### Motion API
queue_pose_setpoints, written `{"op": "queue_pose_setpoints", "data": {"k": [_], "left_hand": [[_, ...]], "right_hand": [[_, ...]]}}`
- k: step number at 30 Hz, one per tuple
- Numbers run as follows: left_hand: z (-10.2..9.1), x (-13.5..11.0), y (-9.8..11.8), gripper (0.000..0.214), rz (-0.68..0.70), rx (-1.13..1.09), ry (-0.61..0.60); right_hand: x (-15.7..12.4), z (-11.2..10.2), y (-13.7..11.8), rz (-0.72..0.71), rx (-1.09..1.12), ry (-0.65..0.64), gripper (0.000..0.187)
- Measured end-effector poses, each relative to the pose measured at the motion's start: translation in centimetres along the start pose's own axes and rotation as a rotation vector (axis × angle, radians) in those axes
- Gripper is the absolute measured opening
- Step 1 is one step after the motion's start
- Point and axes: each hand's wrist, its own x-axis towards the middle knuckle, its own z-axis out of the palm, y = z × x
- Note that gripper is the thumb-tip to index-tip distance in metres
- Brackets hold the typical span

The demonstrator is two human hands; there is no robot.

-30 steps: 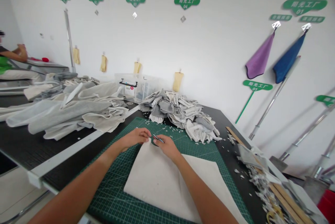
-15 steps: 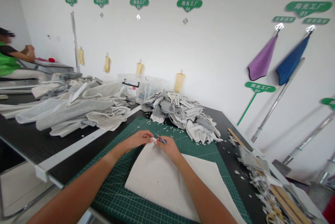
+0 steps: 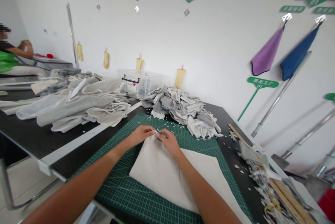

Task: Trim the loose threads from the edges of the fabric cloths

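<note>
On a green cutting mat, the left hand pinches the top corner of an off-white cloth pad narrowly, while the right hand grips a small metal tool against it. Keeping that corner taut and the tool close suits this fine work.

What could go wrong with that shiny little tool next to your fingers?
The small metal tool in the right hand sits very close to the left hand, so a slip might nick those fingers. It could also cut the pale cloth in the wrong spot, since the cloth is pinched right beside it. Loose scraps on the green cutting mat might stick to the cloth.
</note>
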Motion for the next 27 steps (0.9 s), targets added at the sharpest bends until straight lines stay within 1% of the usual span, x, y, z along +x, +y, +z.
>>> {"op": "queue_pose_setpoints", "data": {"k": [2, 7, 11, 20, 27], "left_hand": [[0.1, 0.0, 0.3, 0.043, 0.004, -0.004, 0.013], [-0.1, -0.2, 1.0, 0.044, 0.011, 0.004, 0.009], [-0.2, -0.3, 1.3, 0.044, 0.013, 0.034, 0.002], [-0.1, -0.2, 1.0, 0.041, 0.050, 0.057, 0.023], [-0.1, -0.2, 0.5, 0.042, 0.024, 0.043, 0.009]], "right_hand": [[-0.3, 0.1, -0.4, 0.011, 0.009, 0.014, 0.035], [-1.1, 0.0, -1.4, -0.035, -0.037, 0.013, 0.035], [-1.6, -0.1, -1.9, -0.039, -0.057, 0.014, 0.038], [-1.9, 0.2, -2.2, -0.070, -0.215, 0.023, 0.039], [-2.1, 0.3, -2.3, -0.107, -0.299, 0.006, 0.038]]}}
